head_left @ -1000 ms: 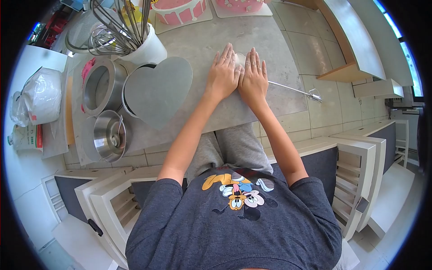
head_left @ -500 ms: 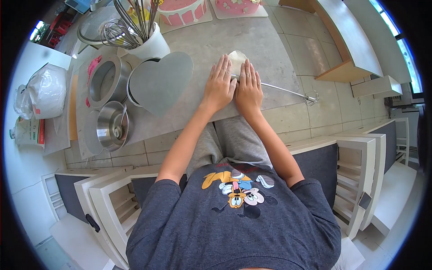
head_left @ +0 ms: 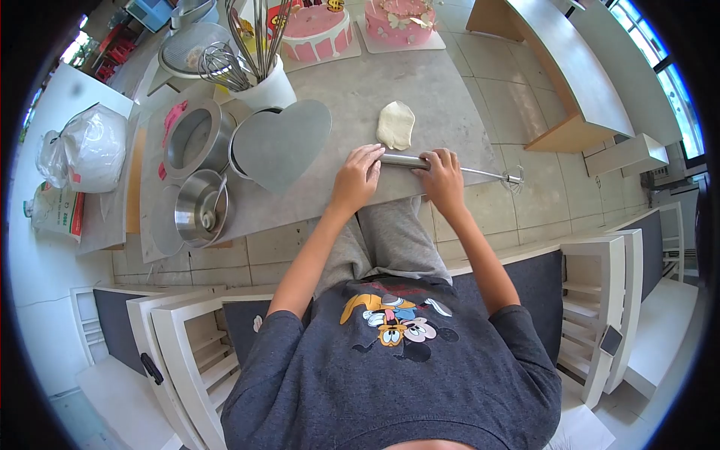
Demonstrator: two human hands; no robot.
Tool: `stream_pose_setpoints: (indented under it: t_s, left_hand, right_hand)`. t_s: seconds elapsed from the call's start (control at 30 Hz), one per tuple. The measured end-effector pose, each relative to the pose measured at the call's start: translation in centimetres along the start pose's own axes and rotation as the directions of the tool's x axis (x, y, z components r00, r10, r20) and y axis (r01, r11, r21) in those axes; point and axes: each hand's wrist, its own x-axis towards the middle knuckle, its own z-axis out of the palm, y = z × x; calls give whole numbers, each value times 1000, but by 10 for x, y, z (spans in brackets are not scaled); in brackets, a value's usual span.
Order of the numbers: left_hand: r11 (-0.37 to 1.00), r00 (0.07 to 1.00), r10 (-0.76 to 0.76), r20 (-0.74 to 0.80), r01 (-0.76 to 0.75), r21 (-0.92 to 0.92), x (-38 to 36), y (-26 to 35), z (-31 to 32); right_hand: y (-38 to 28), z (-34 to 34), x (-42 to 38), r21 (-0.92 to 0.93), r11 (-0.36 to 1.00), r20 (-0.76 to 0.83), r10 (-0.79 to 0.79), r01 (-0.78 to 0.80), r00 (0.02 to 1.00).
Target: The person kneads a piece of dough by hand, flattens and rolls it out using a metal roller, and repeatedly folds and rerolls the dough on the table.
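A hand push whisk (head_left: 405, 160) lies crosswise near the table's front edge, its thick steel handle to the left and its wire head sticking out past the right edge. My left hand (head_left: 358, 178) has its fingers and thumb around the handle's left end. Toward the handle's right end, my right hand (head_left: 444, 180) grips it with bent fingers. Just beyond the handle lies a flat, pale piece of dough (head_left: 396, 125), roughly oval, with neither hand touching it.
Left of my hands sit a grey heart-shaped plate (head_left: 289, 142) over a pan, a round metal pan (head_left: 196, 139) and a steel bowl (head_left: 201, 210). A white container (head_left: 268, 91) holds several whisks. Two pink cakes (head_left: 319, 34) (head_left: 400, 20) stand at the back.
My hands were flat side by side over the whisk handle and dough. They have drawn back toward me and moved apart to the handle's ends, bringing the whisk nearer and uncovering the dough.
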Motion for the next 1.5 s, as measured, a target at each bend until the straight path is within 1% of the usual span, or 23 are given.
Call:
stream_pose_setpoints:
  t_s: [0.07,0.23,0.33,0.37,0.43,0.47,0.53,0.6,0.63,0.67,0.7,0.73,0.77,0.8,0.83,0.87,0.9,0.93,1.0,1.07,1.13,1.27,1.5]
  left_hand:
    - [1000,999,-4,-48,4,-6,5,-3,5]
    - [994,980,-103,-173,108,20,40,-5,12]
    - [994,967,-23,-252,50,101,77,-6,14]
    - [994,969,-21,-246,48,101,90,-11,17]
    - [969,983,-3,-184,48,241,114,-22,26]
    - [970,984,1,-181,43,239,118,-31,35]
    - [910,995,-87,-55,102,403,122,-52,52]
    - [909,997,-80,-18,81,409,128,-52,51]
    - [908,997,-80,19,65,413,127,-52,51]
    - [909,995,-94,30,73,411,126,-58,53]
    - [941,997,-64,38,48,336,128,-65,53]
    - [966,999,-33,40,21,259,129,-72,55]
    - [965,998,-43,45,29,259,131,-74,55]
    - [934,996,-74,42,55,353,134,-72,53]
    - [892,993,-106,42,77,445,136,-72,51]
    - [892,990,-129,59,90,443,139,-68,49]
    - [912,998,-38,40,18,409,146,-63,49]
    - [926,998,52,18,-55,373,147,-60,51]
    - [909,1000,1,-12,4,416,141,-60,50]
    - [885,997,-55,-45,69,461,134,-59,53]
    - [896,996,-29,-82,62,440,127,-60,52]
    - [883,998,-52,-42,65,464,118,-64,54]
    - [869,997,-66,40,38,493,102,-57,45]
  right_hand:
    - [12,-2,6,83,993,113,-97,88,989]
    - [23,-1,19,232,967,109,-138,110,984]
    - [24,-4,38,246,967,79,-91,69,993]
    - [25,-1,46,232,971,77,-86,66,993]
    - [27,2,55,214,975,71,-75,58,995]
    - [27,3,59,231,972,122,-77,47,990]
    - [29,5,69,247,968,168,-79,35,983]
    - [31,6,78,182,982,195,12,-48,981]
    - [35,16,85,183,982,203,18,-56,979]
    - [40,34,95,96,995,153,-3,-12,988]
    - [38,46,103,7,1000,106,-31,30,994]
    - [33,60,107,11,1000,117,-25,24,993]
    - [24,72,113,-99,992,65,88,-82,994]
    - [20,81,118,-201,961,5,195,-190,981]
    - [26,87,123,-197,960,20,205,-197,978]
    - [35,91,125,-173,949,64,280,-265,958]
    - [40,93,124,-158,932,115,346,-327,931]
    - [38,92,119,-166,929,145,355,-331,923]
    - [35,88,123,-146,969,113,214,-197,970]
    - [30,85,117,-165,968,119,208,-187,971]
    - [23,81,114,-166,978,89,142,-126,986]
    - [18,78,104,-126,984,106,142,-129,984]
    - [6,73,89,-195,979,73,79,-63,994]
